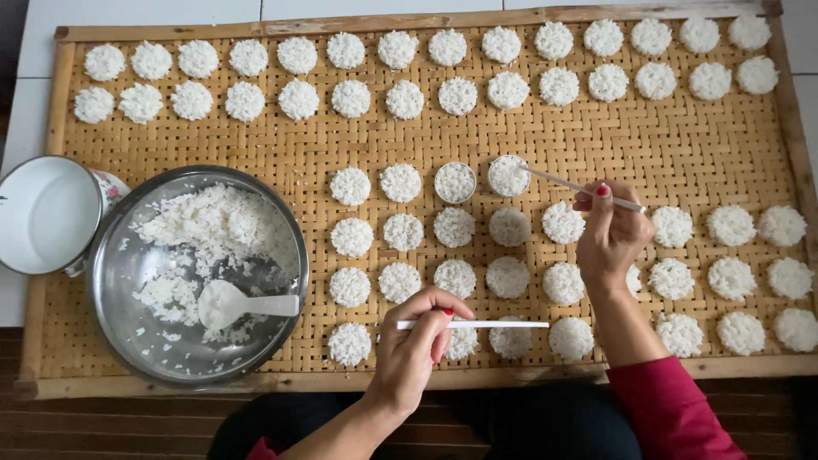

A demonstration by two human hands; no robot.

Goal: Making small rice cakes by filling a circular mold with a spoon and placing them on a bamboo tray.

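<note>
Bamboo, woven into a big flat rectangular tray with a wooden frame [596, 145], fills nearly everything below me. Two long rows of small round white rice cakes [405, 100] run along its far edge, and a looser block of the same cakes covers the middle and right. On the tray's left end sits a wide round steel bowl [111, 281] with loose cooked white rice [209, 226] clumped in it and a white plastic rice paddle [230, 304] lying on the bottom, handle pointing right. Just beyond the bowl, off the tray's left edge, stands a white enamel pot [47, 213] with a flowered side.

In the middle block's top row, two small round metal ring moulds [455, 182] sit side by side, each packed with rice. My right hand [609, 234] is curled shut around a thin white stick [567, 183], pinched between thumb and fingers, whose far tip rests on the rice in the right-hand ring mould [509, 175]. My left hand [417, 345], near the tray's front edge, is closed around a second flat white stick [486, 324], which lies level, pointing right above the bottom row of cakes.
</note>
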